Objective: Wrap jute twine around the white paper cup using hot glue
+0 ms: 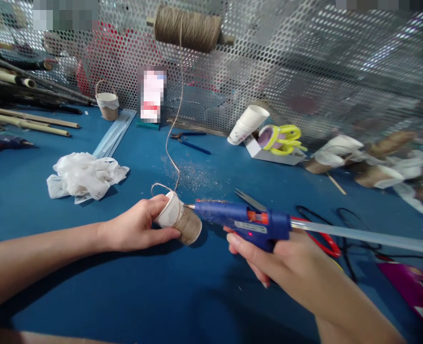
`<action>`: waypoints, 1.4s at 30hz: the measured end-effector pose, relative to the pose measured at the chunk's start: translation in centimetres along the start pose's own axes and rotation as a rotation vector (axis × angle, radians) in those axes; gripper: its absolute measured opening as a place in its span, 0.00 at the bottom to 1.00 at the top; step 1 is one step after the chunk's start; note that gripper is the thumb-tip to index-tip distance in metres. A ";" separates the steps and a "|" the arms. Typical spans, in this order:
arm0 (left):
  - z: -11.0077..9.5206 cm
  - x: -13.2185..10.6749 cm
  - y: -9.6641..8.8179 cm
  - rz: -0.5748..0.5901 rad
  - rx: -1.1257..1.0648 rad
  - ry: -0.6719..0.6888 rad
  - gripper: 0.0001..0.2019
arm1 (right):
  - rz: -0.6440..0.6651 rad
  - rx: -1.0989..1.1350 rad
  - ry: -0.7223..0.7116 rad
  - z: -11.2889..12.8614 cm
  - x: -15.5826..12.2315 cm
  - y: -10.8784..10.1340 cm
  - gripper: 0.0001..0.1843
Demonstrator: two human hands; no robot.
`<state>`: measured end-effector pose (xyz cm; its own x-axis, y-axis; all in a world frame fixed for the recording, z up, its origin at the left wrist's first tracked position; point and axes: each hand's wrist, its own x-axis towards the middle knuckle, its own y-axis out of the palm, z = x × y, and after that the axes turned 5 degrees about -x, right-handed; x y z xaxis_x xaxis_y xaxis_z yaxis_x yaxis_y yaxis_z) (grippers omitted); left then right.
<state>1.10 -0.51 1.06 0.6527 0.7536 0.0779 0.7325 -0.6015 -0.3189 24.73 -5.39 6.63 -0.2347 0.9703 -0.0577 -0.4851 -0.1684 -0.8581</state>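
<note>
My left hand (143, 223) is closed around a tilted paper cup (170, 210), its lower part wrapped in brown twine. From the cup, a strand of twine (167, 143) runs up to a large spool (186, 28) mounted on the perforated metal panel. A blue hot glue gun (229, 215) is gripped in my right hand (269, 258). Its metal nozzle points left, at or very near the cup's side; whether they touch I cannot tell. A long clear glue stick (362, 234) sticks out of the gun's back, and a small red light glows on its body.
Scissors (250, 199) lie behind the glue gun. Further back are pliers (190, 142), stacked paper cups (249, 124) and a box with yellow pipe cleaners (283, 138). A crumpled white plastic bag (86, 176), a small twine basket (107, 106) and sticks (28, 122) are left. Black cables (347, 253) lie right.
</note>
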 end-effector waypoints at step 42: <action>0.6 0.0 -0.1 0.017 0.029 0.075 0.09 | 0.130 0.019 0.018 -0.4 0.6 -0.5 0.23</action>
<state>0.92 -0.33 0.53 0.6783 0.7208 0.1426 0.7161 -0.6050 -0.3482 25.16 -4.66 6.77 -0.2816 0.9431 -0.1767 -0.4675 -0.2957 -0.8331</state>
